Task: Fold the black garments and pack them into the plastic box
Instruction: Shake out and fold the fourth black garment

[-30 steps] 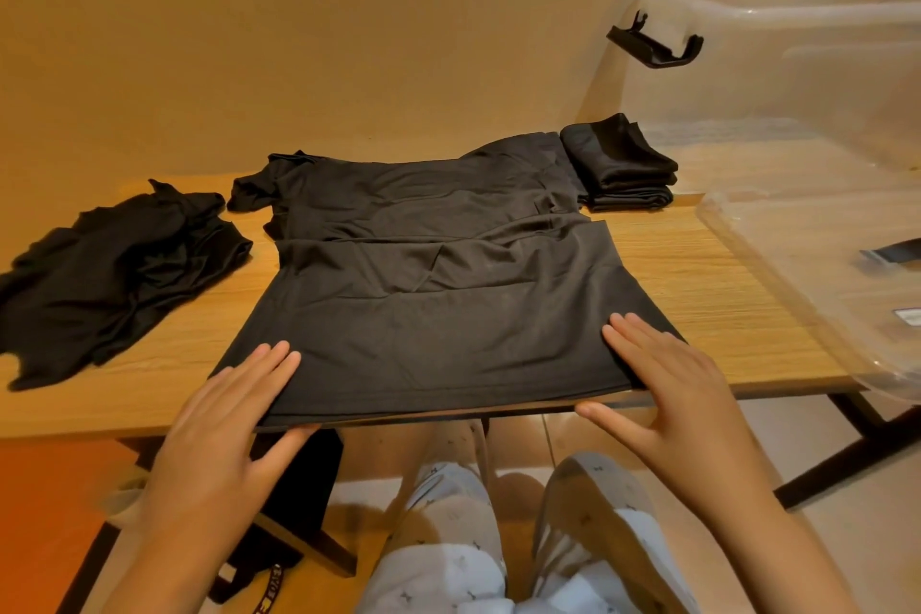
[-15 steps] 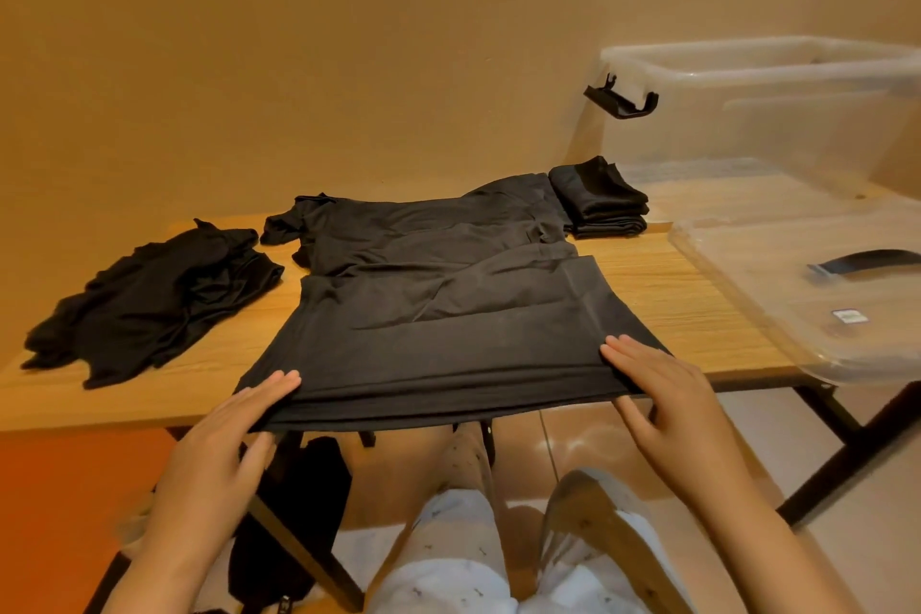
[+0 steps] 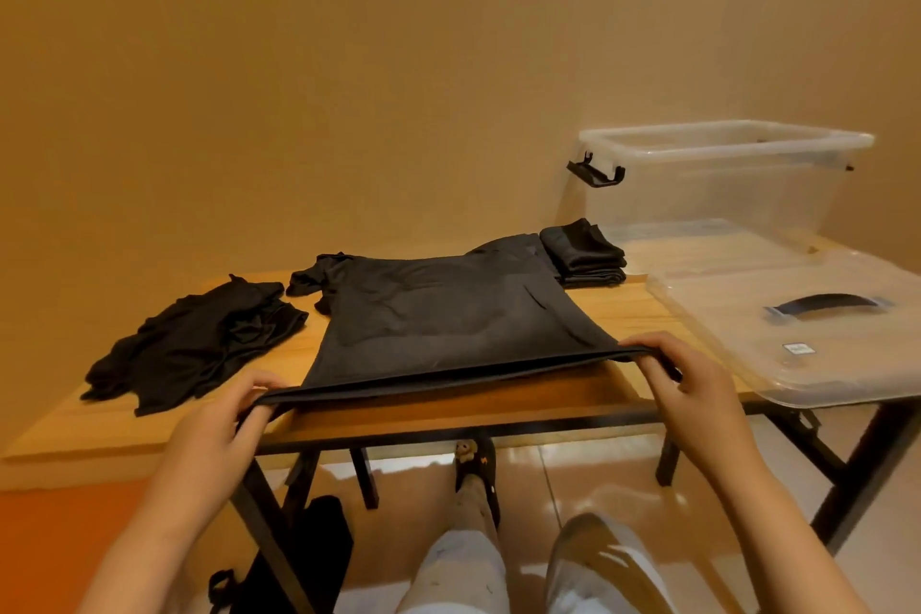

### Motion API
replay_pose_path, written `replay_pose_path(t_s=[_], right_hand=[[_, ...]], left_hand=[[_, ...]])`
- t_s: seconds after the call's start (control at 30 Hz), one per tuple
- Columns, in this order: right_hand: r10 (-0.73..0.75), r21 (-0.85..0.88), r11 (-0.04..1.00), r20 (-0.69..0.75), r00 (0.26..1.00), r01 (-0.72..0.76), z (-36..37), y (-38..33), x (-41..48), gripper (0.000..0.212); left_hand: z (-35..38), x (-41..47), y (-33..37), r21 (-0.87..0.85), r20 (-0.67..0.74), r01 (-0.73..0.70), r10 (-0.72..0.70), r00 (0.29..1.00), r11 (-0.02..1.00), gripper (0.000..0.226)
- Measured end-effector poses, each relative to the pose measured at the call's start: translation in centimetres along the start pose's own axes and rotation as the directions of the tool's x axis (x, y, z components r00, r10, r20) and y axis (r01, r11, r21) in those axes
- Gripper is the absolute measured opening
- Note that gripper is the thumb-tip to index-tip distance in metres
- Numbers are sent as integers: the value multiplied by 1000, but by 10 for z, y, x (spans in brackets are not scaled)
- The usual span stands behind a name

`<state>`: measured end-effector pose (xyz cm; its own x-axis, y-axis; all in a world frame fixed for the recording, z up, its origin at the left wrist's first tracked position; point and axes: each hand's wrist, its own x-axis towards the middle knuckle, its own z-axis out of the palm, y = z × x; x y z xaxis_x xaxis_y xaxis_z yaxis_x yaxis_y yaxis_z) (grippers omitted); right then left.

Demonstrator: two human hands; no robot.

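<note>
Lower-centre of frame, table (image 3: pixel 124 429): carries all garments.
Plastic box (image 3: pixel 722 185): upper right, lid (image 3: pixel 797 364) off, looks empty.
Shirt (image 3: pixel 448 324): mid-frame; hem now raised off table, lay flat 1 s ago.
Pile (image 3: pixel 199 344): left, unfolded.
Stack (image 3: pixel 585 254): by box, folded.
L hand (image 3: pixel 219 434), R hand (image 3: pixel 692 389): each pinches a hem corner; fold prob. starting.

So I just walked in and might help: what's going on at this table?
A person is folding a black shirt spread on the wooden table. The left hand and right hand each grip a near hem corner, holding that edge just above the table. One folded stack lies beside the clear plastic box, which looks empty, its lid off in front of it. A crumpled black pile waits on the left.
</note>
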<state>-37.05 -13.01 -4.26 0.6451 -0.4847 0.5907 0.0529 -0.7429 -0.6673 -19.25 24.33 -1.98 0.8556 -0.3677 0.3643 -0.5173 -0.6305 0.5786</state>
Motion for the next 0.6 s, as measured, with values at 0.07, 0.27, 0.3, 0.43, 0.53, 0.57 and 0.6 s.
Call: replay_pose_path(t_s=[0.07,0.27,0.3,0.43,0.53,0.57,0.6], right_hand=[[24,155,988,-70,997,-13,-9,-13,2,28],[130,379,921,-94,987,-85,-17,-19,-6,24],[131,409,909,-86,988,-84,-19,-19,-9,19],[157,480,872,-91,983,-95,-32,-23,-16,26],[183,482,869,-93,979,-116,-38,-23,-18,15],[189,475,871,-84,978,-127,-40,-22,-19,16],[203,483,864,-73,976,-143,-41,-22,-20,11]], left_hand=[[-6,-4,8,-99,-67,-11,4,998,995,26],[-13,-21,25,-390,-88,29,-68,994,920,26],[-14,-23,24,-421,-90,37,-82,993,906,24],[-21,-32,21,-477,-141,47,-129,981,878,17],[-23,-38,21,-483,-157,19,-108,982,875,24],[-24,-40,20,-482,-157,12,-99,983,876,26],[-24,-41,21,-485,-156,5,-92,984,875,26]])
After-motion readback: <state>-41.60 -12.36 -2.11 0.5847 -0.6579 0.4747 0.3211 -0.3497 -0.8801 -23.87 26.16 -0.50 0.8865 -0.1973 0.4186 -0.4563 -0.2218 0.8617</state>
